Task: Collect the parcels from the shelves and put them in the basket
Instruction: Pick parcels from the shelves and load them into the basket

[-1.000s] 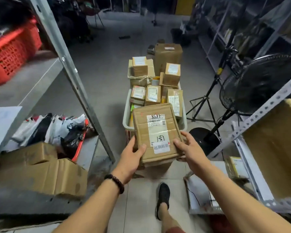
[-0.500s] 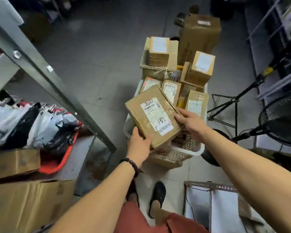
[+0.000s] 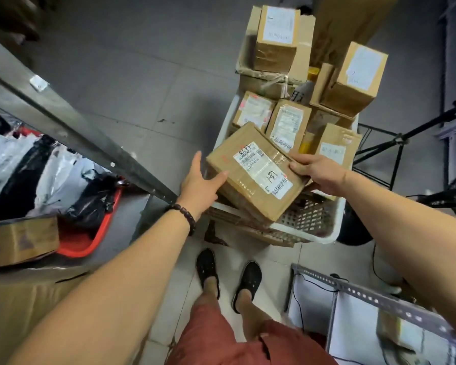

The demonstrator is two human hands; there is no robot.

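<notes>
Nearest to us, our dark shoes [image 3: 208, 264] stand on the tiled floor just short of the basket [image 3: 304, 231]. On our left, a shelf [image 3: 134, 206] carries a cardboard box [image 3: 19, 241] and a red tray [image 3: 95, 241] heaped with plastic mailer bags [image 3: 50, 175]. At lower right, another shelf frame [image 3: 366, 292] holds something boxy, too blurred to name. With goods on the shelves, we judge the collecting unfinished.

Ahead, our hands are apart, one at each end of a flat labelled parcel [image 3: 256, 177]. The left hand [image 3: 199, 184] lies with straight fingers against its near left corner, steadying rather than gripping. The right hand [image 3: 319, 175] pinches the parcel's right edge. The parcel sits tilted across the near end of the basket, its near corner overlapping the white rim. We cannot tell whether it bears its own weight yet. We judge that little is left for this one beyond settling it and letting go.

Beyond it, the basket is packed with small taped boxes [image 3: 287, 122] stacked above the rim, and a taller carton [image 3: 348, 25] rises behind them. Much of the load seems to be in already, and room for more looks scarce.
</notes>
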